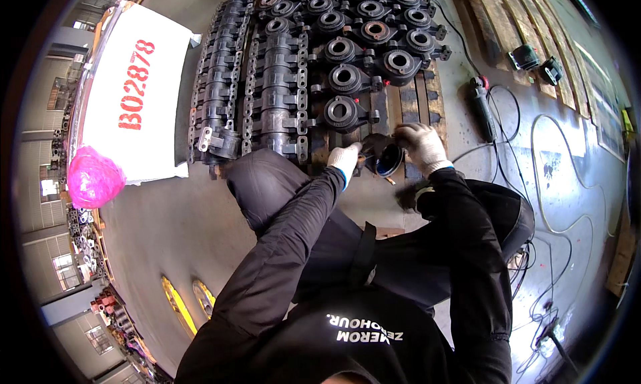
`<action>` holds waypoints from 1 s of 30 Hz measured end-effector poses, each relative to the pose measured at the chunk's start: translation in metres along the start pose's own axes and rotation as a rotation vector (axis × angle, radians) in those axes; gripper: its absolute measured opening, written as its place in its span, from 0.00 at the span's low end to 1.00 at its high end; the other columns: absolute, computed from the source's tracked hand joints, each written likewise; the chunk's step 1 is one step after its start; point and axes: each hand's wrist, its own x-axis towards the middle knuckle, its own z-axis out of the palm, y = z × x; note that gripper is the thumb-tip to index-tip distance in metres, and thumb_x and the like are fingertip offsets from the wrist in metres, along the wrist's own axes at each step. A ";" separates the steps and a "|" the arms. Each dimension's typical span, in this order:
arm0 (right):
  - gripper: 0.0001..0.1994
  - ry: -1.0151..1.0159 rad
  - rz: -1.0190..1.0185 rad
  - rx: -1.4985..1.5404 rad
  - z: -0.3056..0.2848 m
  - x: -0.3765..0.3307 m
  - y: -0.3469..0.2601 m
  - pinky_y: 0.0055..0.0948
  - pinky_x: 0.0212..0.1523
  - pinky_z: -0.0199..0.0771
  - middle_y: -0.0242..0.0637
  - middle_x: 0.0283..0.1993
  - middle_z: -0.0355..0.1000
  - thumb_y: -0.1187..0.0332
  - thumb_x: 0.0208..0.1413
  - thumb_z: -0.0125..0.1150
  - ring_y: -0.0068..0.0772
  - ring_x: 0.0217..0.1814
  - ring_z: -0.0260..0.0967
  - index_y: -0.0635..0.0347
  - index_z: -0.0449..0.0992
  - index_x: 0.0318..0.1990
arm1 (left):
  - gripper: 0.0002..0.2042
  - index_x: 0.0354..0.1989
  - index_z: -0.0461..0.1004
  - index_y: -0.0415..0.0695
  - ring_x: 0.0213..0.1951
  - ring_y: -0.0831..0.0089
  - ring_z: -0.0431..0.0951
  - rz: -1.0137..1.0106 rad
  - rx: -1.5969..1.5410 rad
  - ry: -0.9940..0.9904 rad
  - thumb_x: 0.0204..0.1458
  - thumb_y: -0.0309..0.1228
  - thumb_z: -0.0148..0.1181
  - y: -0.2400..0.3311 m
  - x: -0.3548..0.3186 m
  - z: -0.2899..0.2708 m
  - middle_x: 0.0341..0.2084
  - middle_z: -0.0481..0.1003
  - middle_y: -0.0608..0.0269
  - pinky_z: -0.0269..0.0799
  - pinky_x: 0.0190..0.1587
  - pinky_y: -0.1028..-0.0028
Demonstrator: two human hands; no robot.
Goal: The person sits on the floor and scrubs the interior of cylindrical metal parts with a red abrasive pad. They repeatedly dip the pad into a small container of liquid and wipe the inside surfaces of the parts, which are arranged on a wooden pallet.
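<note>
Between my knees, at the near edge of a wooden pallet, a black round metal casting is tipped so that its bore faces me. My left hand, in a white knit glove, has its fingers closed at the left side of this casting. The right hand, in a matching but dirtier glove, grips the casting's upper right edge. Its fingertips are partly hidden. Just beyond stand rows of similar black ring-shaped castings with side lugs. To their left lie long rows of dark ribbed metal parts.
A corded angle grinder lies on the floor at right, among loose cables and a pale hose. Farther right is another pallet with two black parts. At left are a white-covered crate, a pink-wrapped bundle and yellow metal pieces.
</note>
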 end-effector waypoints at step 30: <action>0.15 -0.087 0.146 0.171 0.025 -0.007 0.026 0.46 0.49 0.79 0.46 0.43 0.81 0.78 0.52 0.60 0.57 0.47 0.78 0.54 0.81 0.47 | 0.22 0.32 0.80 0.40 0.17 0.74 0.73 -0.074 -0.106 0.026 0.61 0.51 0.60 0.003 -0.009 -0.002 0.21 0.77 0.63 0.66 0.19 0.73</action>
